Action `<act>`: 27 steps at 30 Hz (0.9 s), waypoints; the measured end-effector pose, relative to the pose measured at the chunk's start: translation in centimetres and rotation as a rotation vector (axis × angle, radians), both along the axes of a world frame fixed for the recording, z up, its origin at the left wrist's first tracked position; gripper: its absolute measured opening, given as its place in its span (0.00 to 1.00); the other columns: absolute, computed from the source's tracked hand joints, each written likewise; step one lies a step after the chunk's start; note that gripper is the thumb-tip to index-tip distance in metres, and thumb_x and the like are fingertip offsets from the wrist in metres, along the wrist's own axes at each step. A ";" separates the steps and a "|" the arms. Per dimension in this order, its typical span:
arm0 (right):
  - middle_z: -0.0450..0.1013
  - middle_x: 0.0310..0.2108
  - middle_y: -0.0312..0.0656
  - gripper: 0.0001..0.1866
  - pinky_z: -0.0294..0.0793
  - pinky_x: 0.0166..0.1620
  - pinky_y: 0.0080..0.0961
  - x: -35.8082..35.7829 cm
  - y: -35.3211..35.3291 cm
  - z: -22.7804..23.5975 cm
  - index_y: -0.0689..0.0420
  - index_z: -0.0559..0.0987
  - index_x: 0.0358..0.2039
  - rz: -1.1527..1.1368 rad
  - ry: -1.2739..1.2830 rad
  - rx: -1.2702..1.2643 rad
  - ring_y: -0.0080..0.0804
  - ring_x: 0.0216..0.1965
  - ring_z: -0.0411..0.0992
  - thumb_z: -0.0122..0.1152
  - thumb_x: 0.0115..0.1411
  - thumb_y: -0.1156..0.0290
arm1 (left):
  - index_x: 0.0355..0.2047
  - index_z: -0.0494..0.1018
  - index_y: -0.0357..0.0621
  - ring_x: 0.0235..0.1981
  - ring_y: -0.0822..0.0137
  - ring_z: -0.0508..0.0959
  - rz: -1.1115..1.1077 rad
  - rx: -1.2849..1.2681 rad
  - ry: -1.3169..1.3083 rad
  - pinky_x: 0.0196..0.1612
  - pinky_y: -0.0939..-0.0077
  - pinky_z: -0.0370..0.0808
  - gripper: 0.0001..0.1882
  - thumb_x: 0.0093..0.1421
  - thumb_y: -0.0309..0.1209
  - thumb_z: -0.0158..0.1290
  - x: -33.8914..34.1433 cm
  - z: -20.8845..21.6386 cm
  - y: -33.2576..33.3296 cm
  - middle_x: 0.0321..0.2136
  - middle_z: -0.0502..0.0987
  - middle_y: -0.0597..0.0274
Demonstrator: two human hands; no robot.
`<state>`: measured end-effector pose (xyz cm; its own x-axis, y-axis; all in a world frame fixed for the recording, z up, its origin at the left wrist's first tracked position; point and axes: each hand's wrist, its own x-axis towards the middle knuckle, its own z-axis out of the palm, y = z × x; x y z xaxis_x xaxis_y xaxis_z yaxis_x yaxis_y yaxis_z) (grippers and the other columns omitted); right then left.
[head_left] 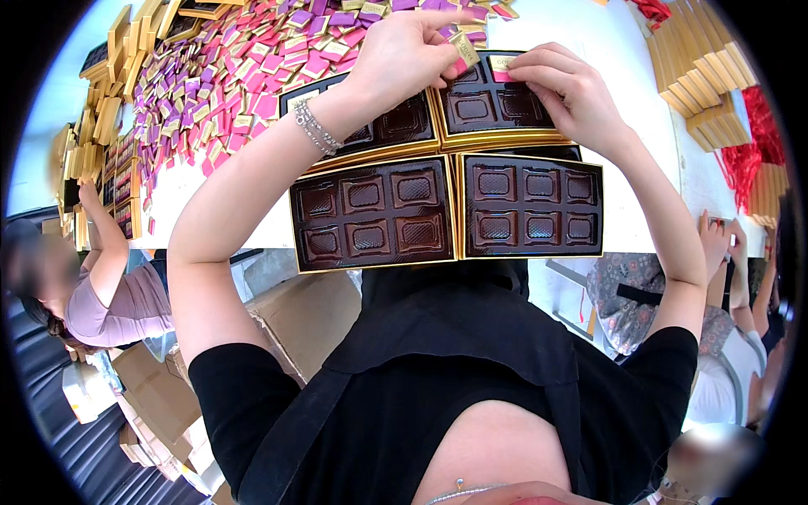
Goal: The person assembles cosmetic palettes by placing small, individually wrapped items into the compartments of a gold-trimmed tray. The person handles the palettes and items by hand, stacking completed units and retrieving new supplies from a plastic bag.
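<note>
My left hand (404,55) reaches over the far boxes and pinches a small gold-and-pink wrapped chocolate (463,57). My right hand (564,88) has its fingers on another gold-and-pink chocolate (502,66) in the upper part of the far right gift box (471,126), which has a dark brown moulded tray. The far left box (404,126) lies partly under my left forearm. Nearer to me, a left box (370,210) and a right box (532,206) sit side by side at the table edge, gold-rimmed, their tray cavities bare.
A wide heap of pink, purple and gold wrapped pieces (219,93) covers the table's far left. Gold boxes (105,118) stack beyond it. More gold boxes (703,63) and red ribbon (749,160) lie at right. A person in mauve (118,307) works at left; other people's hands (715,244) show at right.
</note>
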<state>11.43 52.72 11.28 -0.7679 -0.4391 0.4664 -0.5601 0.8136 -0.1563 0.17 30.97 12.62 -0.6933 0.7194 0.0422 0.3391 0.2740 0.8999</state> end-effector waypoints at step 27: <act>0.53 0.66 0.44 0.31 0.44 0.69 0.46 -0.7 -4.0 1.4 0.58 0.62 0.63 0.044 -0.431 0.295 0.42 0.68 0.48 0.47 0.63 0.55 | 0.41 0.78 0.42 0.36 0.58 0.80 0.263 -0.644 0.803 0.41 0.67 0.74 0.21 0.52 0.42 0.62 -20.1 -9.1 -14.7 0.33 0.80 0.54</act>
<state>10.73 48.74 12.71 -0.8409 -0.5399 -0.0365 -0.5298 0.8352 -0.1476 -19.91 16.29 3.53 -0.7680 0.6010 0.2213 0.6306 0.7700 0.0975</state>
